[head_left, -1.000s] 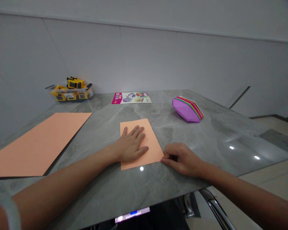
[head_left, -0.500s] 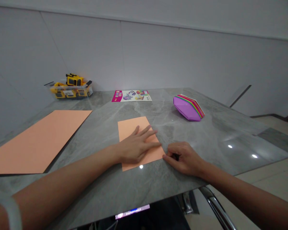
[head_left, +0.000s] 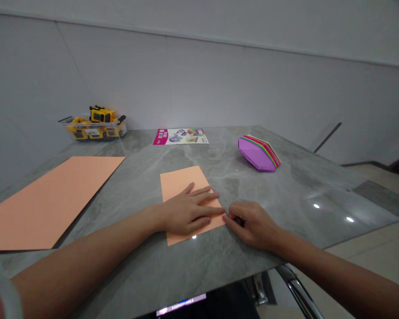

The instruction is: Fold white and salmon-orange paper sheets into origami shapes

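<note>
A small orange paper sheet (head_left: 181, 180) lies on the grey marble table (head_left: 219, 257) in front of me. My left hand (head_left: 189, 210) rests flat on the sheet, fingers stretched toward its right edge. My right hand (head_left: 251, 223) sits just right of the sheet, fingers curled and pinching at the sheet's near right corner. The fingertips of both hands almost meet there.
A large orange sheet (head_left: 49, 199) lies at the left. At the back stand a yellow toy vehicle in a clear tray (head_left: 95, 124) and a printed leaflet (head_left: 181, 136). A stack of coloured folded papers, purple on its face (head_left: 259, 153), sits at the right. A chair frame (head_left: 295, 292) shows below the table's edge.
My left hand has slid right across the small sheet, fingers now pointing at its right edge. My right hand has kept its place at the corner.
</note>
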The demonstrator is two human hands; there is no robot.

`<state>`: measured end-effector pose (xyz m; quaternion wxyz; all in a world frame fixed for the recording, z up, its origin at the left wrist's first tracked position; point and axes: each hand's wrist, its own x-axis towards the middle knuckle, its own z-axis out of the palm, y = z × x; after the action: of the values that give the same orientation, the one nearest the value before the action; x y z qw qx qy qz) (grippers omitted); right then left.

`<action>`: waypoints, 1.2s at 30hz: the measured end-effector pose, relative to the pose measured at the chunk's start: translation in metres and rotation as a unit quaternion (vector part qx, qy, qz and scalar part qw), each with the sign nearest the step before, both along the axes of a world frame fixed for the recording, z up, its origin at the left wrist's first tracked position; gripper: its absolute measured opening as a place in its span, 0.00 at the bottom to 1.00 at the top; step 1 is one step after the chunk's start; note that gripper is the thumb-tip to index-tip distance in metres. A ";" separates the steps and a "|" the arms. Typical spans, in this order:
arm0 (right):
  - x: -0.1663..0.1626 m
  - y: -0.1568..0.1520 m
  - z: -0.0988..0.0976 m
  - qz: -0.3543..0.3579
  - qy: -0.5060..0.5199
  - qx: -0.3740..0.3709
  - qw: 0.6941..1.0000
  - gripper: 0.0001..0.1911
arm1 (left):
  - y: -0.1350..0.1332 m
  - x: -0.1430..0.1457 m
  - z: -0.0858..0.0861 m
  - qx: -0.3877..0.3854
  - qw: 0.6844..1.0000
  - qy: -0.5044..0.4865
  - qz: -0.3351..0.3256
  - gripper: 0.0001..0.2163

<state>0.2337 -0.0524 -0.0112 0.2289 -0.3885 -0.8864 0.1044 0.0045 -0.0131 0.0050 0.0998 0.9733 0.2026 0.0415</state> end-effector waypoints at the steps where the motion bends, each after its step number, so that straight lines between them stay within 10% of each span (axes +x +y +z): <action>1: 0.000 0.000 0.000 0.000 -0.004 0.001 1.000 0.12 | 0.000 0.000 0.000 0.002 1.000 0.001 0.003 0.21; 12: -0.007 0.006 0.009 -0.044 -0.066 -0.046 0.996 0.11 | 0.001 -0.005 -0.009 0.016 0.991 0.037 0.126 0.36; 17: -0.028 0.054 0.031 -0.211 -0.080 -0.151 0.963 0.10 | 0.001 -0.004 -0.008 0.010 0.989 0.007 0.150 0.36; 19: -0.039 0.074 0.036 -0.221 -0.066 -0.325 0.917 0.15 | 0.002 -0.006 -0.009 0.004 0.983 -0.018 0.182 0.35; 27: -0.051 0.090 0.024 -0.037 0.125 -0.501 0.855 0.21 | 0.011 -0.008 -0.014 0.004 0.946 -0.211 0.246 0.26; 32: -0.050 0.084 0.011 -0.101 0.384 -0.392 0.830 0.26 | 0.007 -0.005 -0.004 0.102 0.861 -0.370 0.333 0.05; 36: -0.053 0.086 0.014 -0.149 0.549 -0.294 0.768 0.25 | -0.001 -0.001 -0.004 0.016 0.845 -0.404 0.349 0.12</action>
<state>0.1805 0.0338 0.0025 0.5638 -0.4403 -0.4663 0.5204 0.0035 -0.0136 0.0012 0.1362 0.7370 0.4697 0.4665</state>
